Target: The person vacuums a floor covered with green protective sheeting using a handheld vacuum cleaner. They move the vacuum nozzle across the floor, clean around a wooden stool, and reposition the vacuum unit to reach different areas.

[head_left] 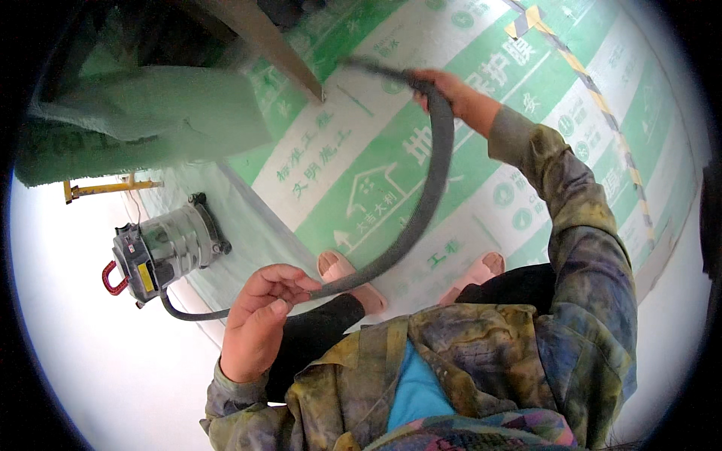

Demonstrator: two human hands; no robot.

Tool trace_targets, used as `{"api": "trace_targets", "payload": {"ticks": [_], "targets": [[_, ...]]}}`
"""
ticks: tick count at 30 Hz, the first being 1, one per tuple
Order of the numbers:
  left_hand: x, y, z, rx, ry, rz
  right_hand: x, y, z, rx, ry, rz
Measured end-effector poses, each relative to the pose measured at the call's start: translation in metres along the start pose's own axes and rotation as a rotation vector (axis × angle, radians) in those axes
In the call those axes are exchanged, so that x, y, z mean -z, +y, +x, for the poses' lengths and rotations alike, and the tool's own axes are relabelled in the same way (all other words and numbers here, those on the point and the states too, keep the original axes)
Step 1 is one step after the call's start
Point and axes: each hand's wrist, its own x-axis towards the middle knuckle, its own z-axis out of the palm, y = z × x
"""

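A grey vacuum hose (435, 188) curves across the view, from the vacuum cleaner at the left, past my left hand, up to my right hand. My right hand (445, 92) is closed round the hose's far end, where a dark nozzle (376, 69), blurred, points left just above the floor. Lower down, my left hand (262, 314) has its fingers and thumb curled about the hose's middle stretch; part of the grip is hidden. The vacuum cleaner (171, 244) has a silvery drum, a black head and a red handle, and appears tilted by the lens.
Green and white printed protective sheeting (481, 158) covers the floor. Yellow and black tape (602, 105) runs along it at the right. A brown post or board (280, 52), a green dusty panel (158, 120) and a yellow metal frame (113, 188) stand at the upper left. My pink slippers (481, 274) are below.
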Motion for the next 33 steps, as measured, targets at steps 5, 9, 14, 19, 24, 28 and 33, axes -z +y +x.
{"api": "trace_targets", "payload": {"ticks": [5,9,14,19,24,28,33], "targets": [[0.012,-0.008,0.014,-0.053,-0.001,0.153,-0.008,-0.008,-0.019,-0.094,0.007,0.2],[0.036,-0.016,0.037,-0.159,0.118,0.302,0.004,0.023,-0.081,-0.093,-0.35,0.037],[0.063,-0.021,0.061,-0.188,0.224,0.356,0.018,0.051,-0.151,-0.219,-0.555,0.169],[0.074,-0.021,0.09,-0.231,0.346,0.275,0.008,0.069,-0.188,-0.35,-0.588,0.211],[0.074,-0.014,0.099,-0.123,0.151,0.159,-0.001,0.069,-0.2,-0.335,-0.638,0.178],[0.074,-0.009,0.102,-0.187,0.141,0.259,-0.004,0.066,-0.204,-0.348,-0.619,0.154],[0.081,-0.014,0.105,-0.353,0.181,0.345,-0.006,0.064,-0.204,-0.328,-0.632,0.111]]}}
